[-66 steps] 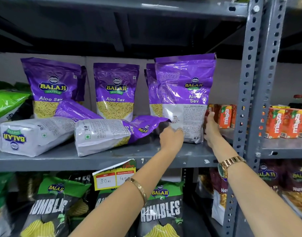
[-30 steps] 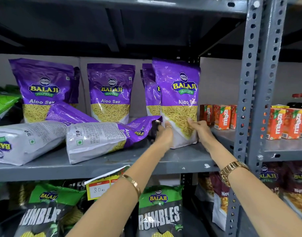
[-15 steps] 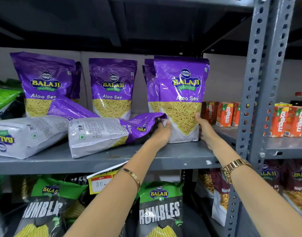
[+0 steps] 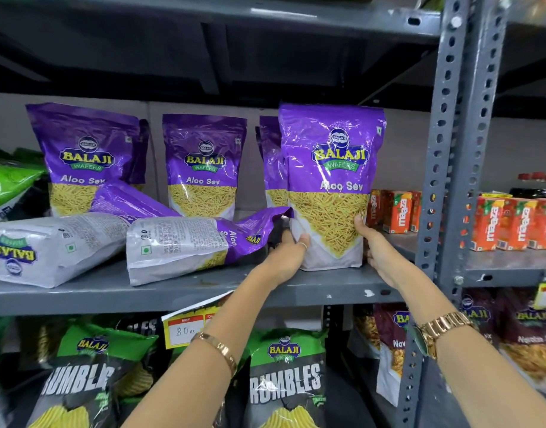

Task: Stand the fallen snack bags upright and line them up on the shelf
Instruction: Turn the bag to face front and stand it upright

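Fingers point(image 4: 297, 242) of both hands grip the upright Aloo Sev bag point(image 4: 330, 186) on the shelf point(image 4: 173, 291).

My purple Aloo Sev bag point(image 4: 330, 186) stands upright at the shelf point(image 4: 185, 291) right end; two bags point(image 4: 200, 245) lie fallen to its left.

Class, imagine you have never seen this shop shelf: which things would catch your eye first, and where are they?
The purple Aloo Sev bag stands upright at the right end of the shelf, the left hand and right hand gripping its lower corners. To its left, two fallen bags lie on their sides, white backs showing. Behind them more purple bags stand in a row.
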A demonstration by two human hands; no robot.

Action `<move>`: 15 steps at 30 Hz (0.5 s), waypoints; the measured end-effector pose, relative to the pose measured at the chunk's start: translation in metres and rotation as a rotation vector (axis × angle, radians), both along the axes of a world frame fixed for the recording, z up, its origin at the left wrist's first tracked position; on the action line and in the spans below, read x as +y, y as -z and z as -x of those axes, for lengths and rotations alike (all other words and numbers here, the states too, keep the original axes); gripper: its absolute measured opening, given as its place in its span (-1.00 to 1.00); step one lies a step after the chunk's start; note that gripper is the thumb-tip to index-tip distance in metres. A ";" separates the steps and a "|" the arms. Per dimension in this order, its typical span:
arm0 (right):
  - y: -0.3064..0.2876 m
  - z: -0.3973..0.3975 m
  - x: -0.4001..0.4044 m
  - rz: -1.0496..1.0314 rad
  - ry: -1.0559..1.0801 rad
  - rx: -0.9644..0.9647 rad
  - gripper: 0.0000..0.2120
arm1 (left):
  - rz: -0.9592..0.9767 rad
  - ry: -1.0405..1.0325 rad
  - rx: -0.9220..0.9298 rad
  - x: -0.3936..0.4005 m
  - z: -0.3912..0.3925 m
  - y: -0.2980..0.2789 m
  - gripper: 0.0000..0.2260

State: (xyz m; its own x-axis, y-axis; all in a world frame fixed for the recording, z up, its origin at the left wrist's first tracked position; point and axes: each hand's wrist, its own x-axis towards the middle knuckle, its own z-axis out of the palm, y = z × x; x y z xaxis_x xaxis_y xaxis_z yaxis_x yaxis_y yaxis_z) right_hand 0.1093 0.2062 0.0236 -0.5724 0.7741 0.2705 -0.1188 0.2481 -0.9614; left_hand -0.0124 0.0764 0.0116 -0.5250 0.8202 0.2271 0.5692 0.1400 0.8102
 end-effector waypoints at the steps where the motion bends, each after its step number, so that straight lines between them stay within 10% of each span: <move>1: 0.002 -0.002 -0.002 -0.003 -0.001 -0.008 -0.44 | -0.009 0.007 -0.006 -0.002 0.001 0.002 -0.45; 15: 0.013 -0.008 -0.011 -0.075 0.087 0.038 -0.35 | -0.184 -0.012 -0.140 -0.025 -0.013 -0.002 -0.53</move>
